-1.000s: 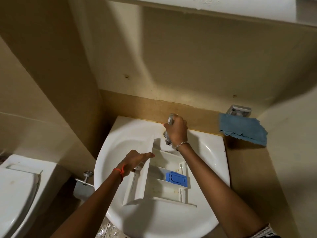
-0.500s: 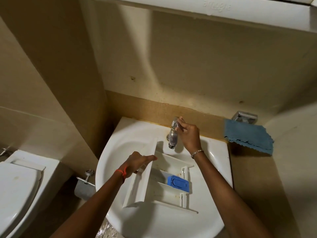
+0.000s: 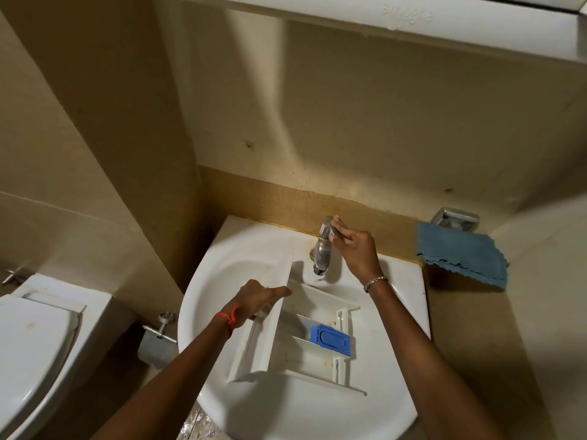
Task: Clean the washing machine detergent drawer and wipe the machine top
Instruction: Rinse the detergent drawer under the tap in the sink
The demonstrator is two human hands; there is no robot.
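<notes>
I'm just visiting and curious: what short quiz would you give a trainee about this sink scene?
1. True or false: the left hand grips the detergent drawer in the sink.
2. What does the right hand pinch? A) tap B) toilet lid C) soap bar
3. Fill in: the cloth beside the sink is ____ in colour.
Key: 1 true; 2 A; 3 blue.
</notes>
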